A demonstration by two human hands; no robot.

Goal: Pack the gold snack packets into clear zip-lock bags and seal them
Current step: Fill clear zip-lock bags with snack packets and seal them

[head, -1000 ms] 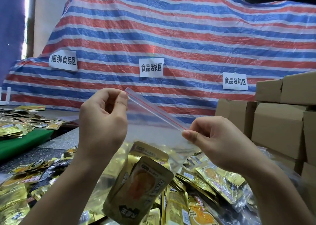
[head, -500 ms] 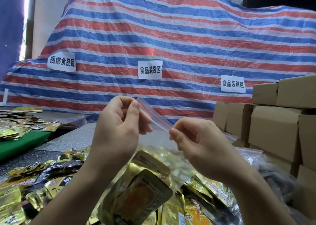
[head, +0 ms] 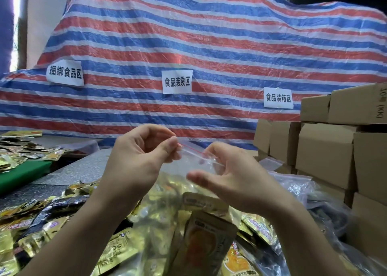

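Note:
I hold a clear zip-lock bag [head: 189, 163] up in front of me, its red zip line running between my hands. My left hand [head: 140, 158] pinches the left end of the zip between thumb and forefinger. My right hand [head: 232, 179] is at the right end: its curled fingers lie behind the plastic by the zip, and its blurred thumb is spread away from them. Two gold snack packets [head: 207, 240] hang inside the bag, one partly behind the other. My hands are close together.
Loose gold packets [head: 117, 248] cover the grey table [head: 81, 168] below. Cardboard boxes [head: 326, 156] are stacked at right, with clear bags [head: 293, 183] in front. A green mat [head: 23, 175] with more packets lies left. A striped tarp [head: 188, 51] with paper signs stands behind.
My right hand slid left along the zip toward my left hand, closing the gap. Its thumb has come away from the fingers. The bag now hangs lower in view.

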